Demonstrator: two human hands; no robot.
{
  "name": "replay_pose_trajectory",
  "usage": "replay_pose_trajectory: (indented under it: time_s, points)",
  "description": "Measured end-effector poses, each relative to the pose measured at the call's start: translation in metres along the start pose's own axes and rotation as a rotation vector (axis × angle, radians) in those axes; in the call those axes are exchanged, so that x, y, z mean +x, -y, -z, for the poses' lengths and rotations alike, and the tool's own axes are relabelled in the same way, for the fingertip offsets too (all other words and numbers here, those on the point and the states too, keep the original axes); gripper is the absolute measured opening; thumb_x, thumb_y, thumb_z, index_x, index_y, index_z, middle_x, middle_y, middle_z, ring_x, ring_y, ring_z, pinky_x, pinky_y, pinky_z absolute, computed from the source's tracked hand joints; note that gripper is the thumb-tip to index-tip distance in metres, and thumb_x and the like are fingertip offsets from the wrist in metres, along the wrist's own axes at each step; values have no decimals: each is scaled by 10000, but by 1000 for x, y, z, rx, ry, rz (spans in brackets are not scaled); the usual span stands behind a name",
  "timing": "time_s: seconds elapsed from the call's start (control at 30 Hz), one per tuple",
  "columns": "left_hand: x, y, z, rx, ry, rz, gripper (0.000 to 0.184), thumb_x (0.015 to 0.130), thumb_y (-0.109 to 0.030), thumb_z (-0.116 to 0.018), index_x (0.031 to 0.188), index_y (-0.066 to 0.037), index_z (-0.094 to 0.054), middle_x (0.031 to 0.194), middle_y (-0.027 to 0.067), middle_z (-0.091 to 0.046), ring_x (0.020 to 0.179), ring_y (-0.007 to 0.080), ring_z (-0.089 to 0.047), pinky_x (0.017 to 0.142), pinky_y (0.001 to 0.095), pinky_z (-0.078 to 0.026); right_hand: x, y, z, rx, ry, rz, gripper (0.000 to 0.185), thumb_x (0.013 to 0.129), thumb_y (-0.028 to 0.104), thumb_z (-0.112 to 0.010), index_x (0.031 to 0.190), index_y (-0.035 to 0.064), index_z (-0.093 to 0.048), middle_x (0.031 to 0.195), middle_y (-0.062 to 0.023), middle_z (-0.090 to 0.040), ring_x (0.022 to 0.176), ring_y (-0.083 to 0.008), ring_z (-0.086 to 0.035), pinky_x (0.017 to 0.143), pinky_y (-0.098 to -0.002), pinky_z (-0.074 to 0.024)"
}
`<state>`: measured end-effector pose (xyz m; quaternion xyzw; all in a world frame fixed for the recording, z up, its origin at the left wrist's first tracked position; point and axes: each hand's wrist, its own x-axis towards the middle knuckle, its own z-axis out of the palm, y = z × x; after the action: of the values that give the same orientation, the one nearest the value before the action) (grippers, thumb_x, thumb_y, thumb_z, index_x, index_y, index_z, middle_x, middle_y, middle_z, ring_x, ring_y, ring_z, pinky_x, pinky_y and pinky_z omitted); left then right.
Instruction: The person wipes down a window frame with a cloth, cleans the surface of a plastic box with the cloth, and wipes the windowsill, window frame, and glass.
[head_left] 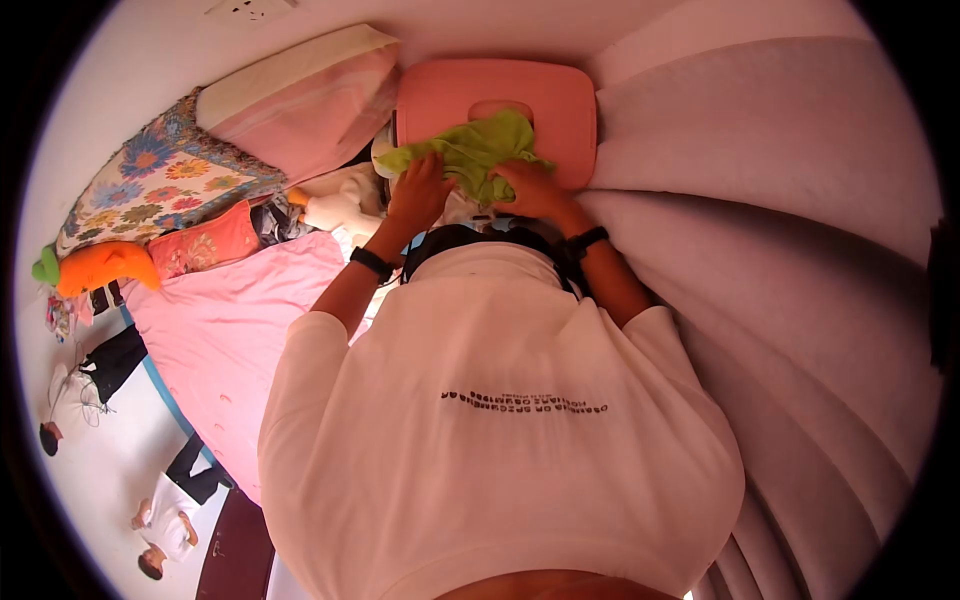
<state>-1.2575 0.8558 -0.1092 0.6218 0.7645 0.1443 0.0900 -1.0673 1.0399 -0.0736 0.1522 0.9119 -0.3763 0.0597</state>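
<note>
A crumpled lime-green cloth (470,143) lies over the front part of a pink lid-like panel (560,95) with an oval recess. My left hand (422,192) is at the cloth's near left edge, its fingers closed on the fabric. At the near right edge, my right hand (537,190) pinches the cloth between thumb and fingers. Folds partly hide the fingertips of both hands. Each wrist wears a black band.
Left of my arms is a bed with a pink sheet (240,330), a floral cloth (165,180), a pink-and-cream pillow (310,105), an orange carrot-shaped plush (105,268) and a white plush (340,212). A pale draped curtain (770,200) hangs at right. Two people are at lower left.
</note>
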Motion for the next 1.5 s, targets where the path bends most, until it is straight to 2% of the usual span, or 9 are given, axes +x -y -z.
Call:
replay_pose_trajectory:
  time_s: [0.2, 0.4, 0.63, 0.77, 1.0, 1.1, 1.2, 1.4, 1.5]
  points:
    - [43, 1, -11, 97, 76, -198, 414, 958, -296, -567, 1249, -3, -553, 1141, 169, -570, 1040, 345, -570, 807, 433, -498, -15, -49, 14, -17, -155, 41, 504, 696, 150, -777, 1167, 95, -610, 1140, -148, -637, 1121, -346, -598, 943, -455, -460]
    - [102, -59, -55, -271, 101, -335, 450, 914, -286, -618, 1287, -55, -519, 1060, 185, -606, 928, 386, -638, 746, 491, -536, -34, -62, 47, -550, -510, -371, 494, 732, 131, -765, 1200, 120, -608, 1097, -127, -618, 1115, -339, -575, 924, -497, -431]
    - [86, -48, -25, -348, 321, -28, 453, 891, -291, -638, 1279, -88, -522, 1152, 221, -623, 965, 394, -665, 779, 489, -549, -34, -37, 62, -451, -603, -205, 272, 676, 74, -747, 888, 106, -579, 999, -84, -556, 999, -332, -537, 832, -479, -386]
    - [50, 4, -9, -295, 159, 50, 404, 846, -224, -676, 1191, -72, -531, 1071, 189, -612, 1014, 382, -632, 823, 496, -532, -20, -24, 58, -428, -653, 57, 240, 642, 15, -692, 835, 93, -571, 953, -83, -533, 974, -328, -527, 812, -462, -380]
    - [54, 40, 50, -260, -405, 29, 371, 797, -87, -732, 1068, -38, -482, 971, 168, -569, 954, 383, -596, 801, 461, -502, 9, 7, 82, -84, -738, 44, 267, 674, -100, -573, 889, 54, -535, 985, -106, -532, 999, -348, -511, 858, -446, -409]
    - [69, 36, 110, -813, -328, 320, 339, 841, -53, -708, 1051, -37, -443, 934, 144, -551, 882, 326, -583, 775, 414, -492, 20, 48, 122, -88, -992, 188, 279, 694, -136, -518, 918, 30, -514, 1010, -117, -540, 1000, -336, -511, 893, -437, -420]
    - [70, 20, 155, -720, -300, 201, 367, 864, -38, -691, 1124, -47, -433, 908, 124, -543, 831, 274, -557, 766, 384, -488, 18, 74, 143, -110, -1077, 317, 260, 705, -149, -495, 908, 11, -525, 1031, -125, -548, 995, -313, -526, 905, -418, -430]
    - [58, 50, 84, -585, 317, 18, 565, 773, 38, -679, 1275, -105, -464, 1059, 217, -639, 1047, 390, -636, 820, 460, -502, 7, 3, 146, 344, -322, 119, 248, 788, -109, -496, 970, 3, -622, 1062, -141, -618, 1001, -272, -592, 918, -371, -462]
    - [45, 69, -28, -493, 181, -33, 609, 773, 5, -664, 1333, -152, -484, 1188, 211, -643, 1133, 397, -614, 893, 467, -507, 11, -60, 105, 29, 219, -174, 318, 828, -14, -562, 1126, 40, -659, 1187, -140, -635, 1110, -306, -601, 941, -398, -476]
